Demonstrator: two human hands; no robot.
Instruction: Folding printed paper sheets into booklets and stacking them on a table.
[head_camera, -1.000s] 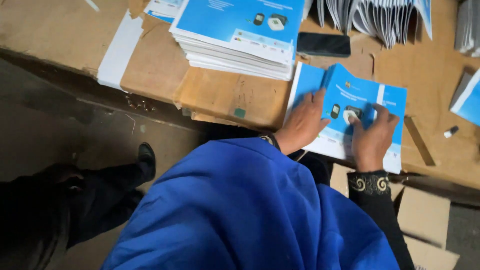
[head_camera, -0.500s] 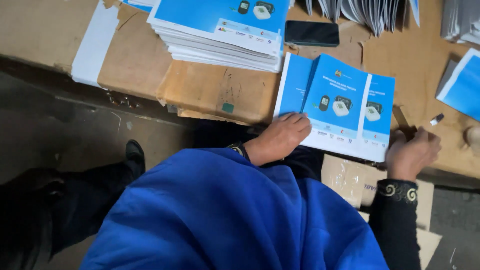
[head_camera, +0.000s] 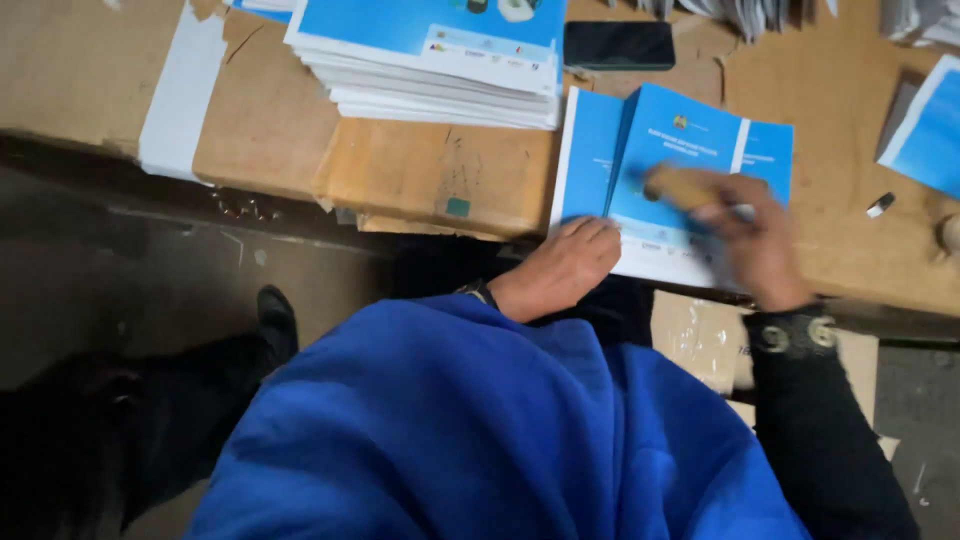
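- The blue booklet (head_camera: 668, 165) lies on the wooden table (head_camera: 860, 250), at the near edge, just right of a tall stack of the same blue booklets (head_camera: 440, 60). It shows 3 blue panels with white margins between them.
- The left hand (head_camera: 562, 268) lies flat on the lower left corner of the booklet. Its fingers are held close together and pressed down on the paper, with the fingertips pointing away from the person.
- The right hand (head_camera: 745, 235) is over the middle and right part of the booklet. It is blurred. It is closed around a light brown wooden tool (head_camera: 682, 186), which lies slanted against the blue cover. How each finger sits on the tool I cannot tell.
- A dark sleeve with a decorated cuff (head_camera: 795, 333) covers the right wrist. A dark band sits at the left wrist.
- A black phone (head_camera: 618, 45) lies flat on the table behind the booklet, just right of the stack.
- Another blue sheet (head_camera: 925, 130) lies at the right edge of the table, well apart from the hands. A small white object (head_camera: 880, 205) lies near it.
- A blue garment (head_camera: 500, 430) fills the lower part of the view. A black shoe (head_camera: 275, 320) stands on the dark floor at the left.
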